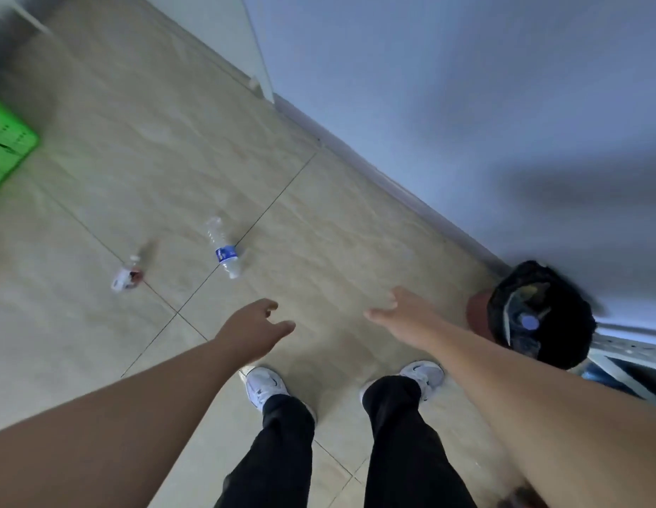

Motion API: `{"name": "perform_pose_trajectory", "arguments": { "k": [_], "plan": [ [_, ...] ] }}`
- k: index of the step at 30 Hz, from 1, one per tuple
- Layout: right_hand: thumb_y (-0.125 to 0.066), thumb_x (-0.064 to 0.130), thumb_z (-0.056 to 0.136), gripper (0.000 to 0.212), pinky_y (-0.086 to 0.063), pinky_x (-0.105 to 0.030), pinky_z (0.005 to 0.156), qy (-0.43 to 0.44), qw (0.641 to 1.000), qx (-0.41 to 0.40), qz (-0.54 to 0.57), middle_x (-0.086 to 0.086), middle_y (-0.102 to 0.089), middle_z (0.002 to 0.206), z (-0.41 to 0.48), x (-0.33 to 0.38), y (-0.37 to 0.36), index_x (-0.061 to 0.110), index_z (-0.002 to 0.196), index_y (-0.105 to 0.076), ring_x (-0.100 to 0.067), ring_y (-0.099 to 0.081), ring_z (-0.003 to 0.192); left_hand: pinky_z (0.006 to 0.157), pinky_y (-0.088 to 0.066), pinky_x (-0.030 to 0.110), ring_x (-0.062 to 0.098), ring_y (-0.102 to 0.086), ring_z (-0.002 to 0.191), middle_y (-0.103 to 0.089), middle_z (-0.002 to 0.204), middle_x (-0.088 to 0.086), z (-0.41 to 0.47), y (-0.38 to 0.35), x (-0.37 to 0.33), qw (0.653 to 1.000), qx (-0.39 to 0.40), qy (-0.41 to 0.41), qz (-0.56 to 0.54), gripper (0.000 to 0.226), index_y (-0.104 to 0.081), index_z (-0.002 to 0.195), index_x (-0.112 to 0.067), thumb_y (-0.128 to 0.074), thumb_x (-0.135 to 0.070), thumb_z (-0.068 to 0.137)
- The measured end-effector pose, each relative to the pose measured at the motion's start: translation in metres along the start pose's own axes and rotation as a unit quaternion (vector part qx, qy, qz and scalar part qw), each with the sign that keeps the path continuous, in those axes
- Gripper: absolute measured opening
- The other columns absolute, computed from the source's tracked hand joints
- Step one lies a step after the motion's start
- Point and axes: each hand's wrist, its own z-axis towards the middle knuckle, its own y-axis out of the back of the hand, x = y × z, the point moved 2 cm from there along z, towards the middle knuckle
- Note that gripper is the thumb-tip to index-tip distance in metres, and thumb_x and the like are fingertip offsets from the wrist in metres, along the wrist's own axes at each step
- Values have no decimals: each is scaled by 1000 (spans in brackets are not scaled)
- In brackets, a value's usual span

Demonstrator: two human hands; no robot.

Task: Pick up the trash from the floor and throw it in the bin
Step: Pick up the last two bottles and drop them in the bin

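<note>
Clear plastic bottle with a blue label lay on its side on the beige tiled floor, ahead of the feet and just beside a grout line; a second, smaller piece of trash, white with a red-brown part, lay to its left, apart from it, blurred. Bin with a black liner stood at the right against the pale wall, a bottle with a bluish cap visible inside. Left hand hung over the floor, fingers loosely curled, holding nothing; right hand spread open, empty, near the bin. White shoes below; green crate at far left.
</note>
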Motion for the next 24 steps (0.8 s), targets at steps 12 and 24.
{"name": "perform_pose_trajectory", "arguments": {
  "k": [12, 24],
  "plan": [
    [-60, 64, 78, 80, -38, -20, 62, 5, 997, 26, -68, 10, -59, 118, -3, 138, -149, 21, 143, -43, -5, -55, 83, 94, -45, 32, 19, -58, 121, -59, 139, 5, -13, 110, 206, 992, -28, 79, -90, 65, -53, 139, -18, -70, -46, 84],
    [-64, 49, 82, 74, -38, -29, 79, 38, 989, 81, -114, -5, -55, 138, 62, 301, -170, 13, 143, -44, -21, -58, 114, 95, -52, 40, 19, -64, 106, -62, 126, -1, 9, 194, 261, 969, -36, 170, -176, 56, -58, 130, -21, -75, -43, 81]
  ]
}}
